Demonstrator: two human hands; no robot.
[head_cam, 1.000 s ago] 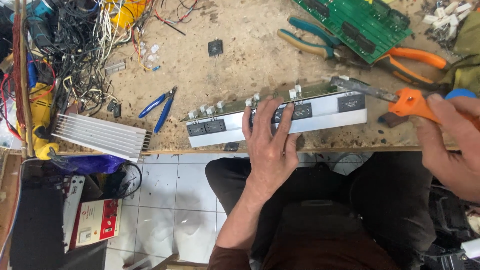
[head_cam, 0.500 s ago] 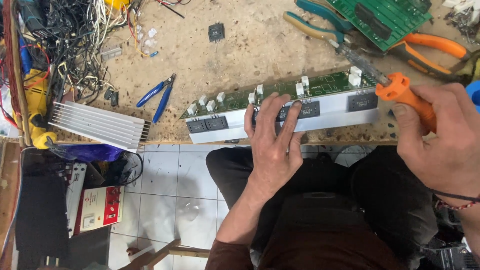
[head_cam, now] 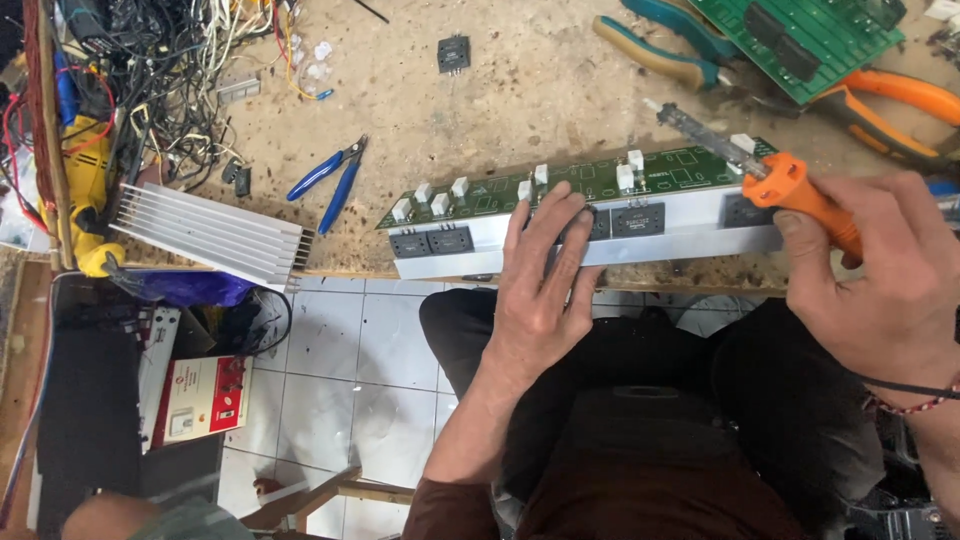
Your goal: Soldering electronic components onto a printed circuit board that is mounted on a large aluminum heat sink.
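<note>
A long green circuit board [head_cam: 590,180] with white connectors is mounted on an aluminium bracket [head_cam: 480,245] carrying black transistors. It lies along the near edge of the workbench. My left hand [head_cam: 545,275] presses flat on the bracket's front face, fingers spread over the transistors. My right hand [head_cam: 885,275] grips the orange handle of a soldering iron [head_cam: 790,185]. Its metal tip points up and left, over the bench just beyond the board's right end.
A finned aluminium heatsink [head_cam: 215,235] hangs over the bench edge at left, next to blue cutters [head_cam: 330,180] and a cable tangle [head_cam: 150,70]. A loose black transistor [head_cam: 453,52], teal pliers [head_cam: 670,45], orange pliers [head_cam: 900,105] and another green board [head_cam: 800,35] lie behind. A red-and-white device [head_cam: 205,400] sits on the tiled floor.
My right hand has brought the soldering iron in from the right over the board's right end and tilted it. My left hand stays pressed on the bracket.
</note>
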